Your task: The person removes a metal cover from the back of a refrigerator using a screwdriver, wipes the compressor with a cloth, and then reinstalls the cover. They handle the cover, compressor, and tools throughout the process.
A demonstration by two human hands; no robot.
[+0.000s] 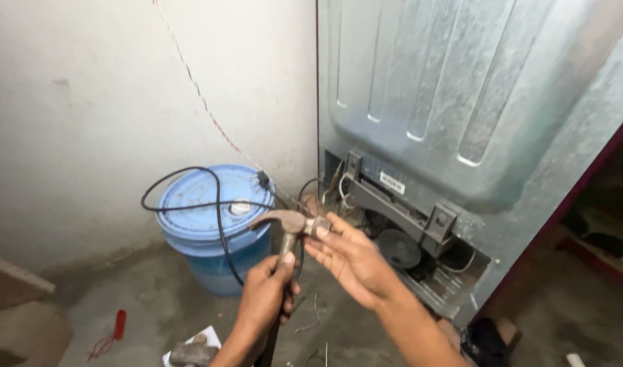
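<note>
Bare concrete floor and a white wall framed it. Centre frame, a claw hammer stood upright, left hand clenched round its handle, right hand spread, fingertips on its head. Blue drum at nine o'clock, appliance back at two.

A stained, off-white plaster wall fills the upper left of the frame. Below it lies a dusty grey concrete floor. A dim, shadowed room opening shows at the right edge. Light is soft and even.
</note>
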